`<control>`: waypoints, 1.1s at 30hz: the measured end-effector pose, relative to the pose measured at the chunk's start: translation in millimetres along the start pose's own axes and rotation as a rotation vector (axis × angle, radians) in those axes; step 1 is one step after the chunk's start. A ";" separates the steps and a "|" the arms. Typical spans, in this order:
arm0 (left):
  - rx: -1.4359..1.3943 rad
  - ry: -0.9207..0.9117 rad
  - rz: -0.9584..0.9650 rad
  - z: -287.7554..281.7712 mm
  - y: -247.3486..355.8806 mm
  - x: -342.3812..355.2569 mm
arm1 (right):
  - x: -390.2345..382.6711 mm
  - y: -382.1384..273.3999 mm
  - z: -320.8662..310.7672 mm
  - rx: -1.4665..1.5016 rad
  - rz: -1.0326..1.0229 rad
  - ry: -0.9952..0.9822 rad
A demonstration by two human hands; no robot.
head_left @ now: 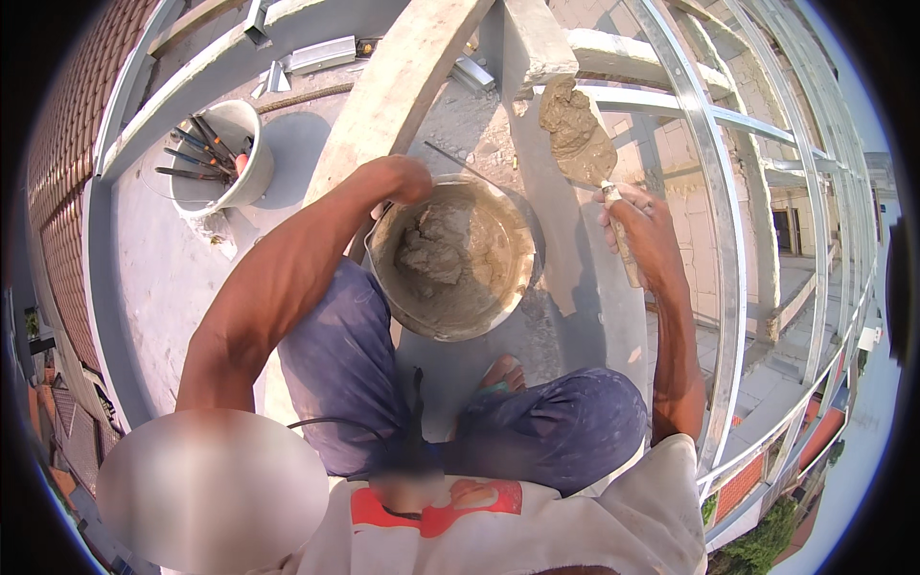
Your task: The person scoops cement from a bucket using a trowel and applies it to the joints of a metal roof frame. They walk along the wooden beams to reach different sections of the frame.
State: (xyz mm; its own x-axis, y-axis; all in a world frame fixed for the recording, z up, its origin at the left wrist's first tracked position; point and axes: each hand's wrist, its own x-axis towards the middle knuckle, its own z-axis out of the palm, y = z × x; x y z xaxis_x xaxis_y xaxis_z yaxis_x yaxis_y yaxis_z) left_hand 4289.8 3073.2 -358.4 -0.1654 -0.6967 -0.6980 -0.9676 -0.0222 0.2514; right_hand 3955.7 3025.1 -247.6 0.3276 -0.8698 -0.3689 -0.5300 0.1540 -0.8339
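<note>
Gripping the pan [450, 259] rim with your left hand [402, 179], right hand [644, 228] clenching a loaded trowel [578, 142]; mortar [567, 123] probably slides off if tilted.

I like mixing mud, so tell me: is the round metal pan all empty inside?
No, the metal pan holds a lump of wet grey mortar, and the left hand grips its rim.

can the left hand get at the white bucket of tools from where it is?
Probably yes. The left hand grips the mortar pan rim; the white bucket stands apart to its left on the slab, with nothing between them.
</note>
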 end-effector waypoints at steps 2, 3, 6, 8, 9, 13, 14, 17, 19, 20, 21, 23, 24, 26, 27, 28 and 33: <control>-0.008 0.019 -0.060 10.2 -12.6 -4.1 | 42.2 -5.8 12.1 -0.178 -0.084 0.073; -0.011 0.040 -0.022 6.4 -2.9 9.4 | 52.5 -12.0 -0.4 -0.355 -0.119 0.148; 0.006 0.000 0.036 4.2 -5.7 13.1 | 96.3 -9.4 4.9 -0.949 -0.234 0.302; 0.036 0.006 0.059 8.2 -10.7 10.3 | 99.9 -10.4 4.4 -0.955 -0.245 0.358; 0.051 0.008 0.068 9.4 -13.4 9.2 | 101.6 -11.8 5.1 -0.955 -0.251 0.384; -0.034 -0.011 -0.030 -2.8 4.3 -0.5 | 85.4 -5.6 -1.5 -1.034 -0.291 0.413; -0.037 0.006 -0.040 -1.8 4.5 0.1 | 86.5 -0.5 -0.4 -1.089 -0.304 0.394; 0.006 -0.020 -0.010 11.5 -10.7 13.3 | 93.2 -3.6 -11.3 -1.144 -0.357 0.376; -0.002 -0.032 -0.026 8.3 -13.2 17.0 | 109.4 -9.0 -29.1 -1.126 -0.417 0.381; -0.036 -0.042 -0.098 11.5 -18.1 6.2 | 130.3 -5.3 -24.0 -1.075 -0.467 0.356; -0.070 -0.023 -0.095 5.7 -7.3 10.1 | 138.4 -11.4 -43.6 -1.088 -0.485 0.375; -0.028 -0.001 -0.032 5.2 -4.5 16.3 | 168.9 -9.8 -59.9 -1.165 -0.586 0.418; -0.006 0.008 -0.010 7.2 -7.0 19.2 | 185.5 -5.2 -64.5 -1.197 -0.641 0.434; -0.121 0.042 -0.086 13.2 -10.8 14.7 | 209.4 -0.6 -71.5 -1.218 -0.575 0.342; -0.144 0.044 -0.100 12.7 -10.7 13.6 | 214.8 2.7 -77.3 -1.227 -0.542 0.296; -0.162 0.044 -0.108 11.7 -9.9 13.7 | 211.4 12.4 -86.8 -1.233 -0.633 0.327; -0.131 -0.005 -0.144 6.5 -4.6 10.7 | 170.8 32.3 -111.0 -1.303 -0.778 0.282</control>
State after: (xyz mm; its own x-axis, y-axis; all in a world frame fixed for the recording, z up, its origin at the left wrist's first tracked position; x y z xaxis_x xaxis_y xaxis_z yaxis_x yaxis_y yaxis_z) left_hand 4291.2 3070.5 -371.4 -0.0279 -0.6760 -0.7363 -0.9482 -0.2154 0.2337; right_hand 3907.7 2829.5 -292.0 0.7634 -0.6191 0.1843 -0.6458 -0.7361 0.2024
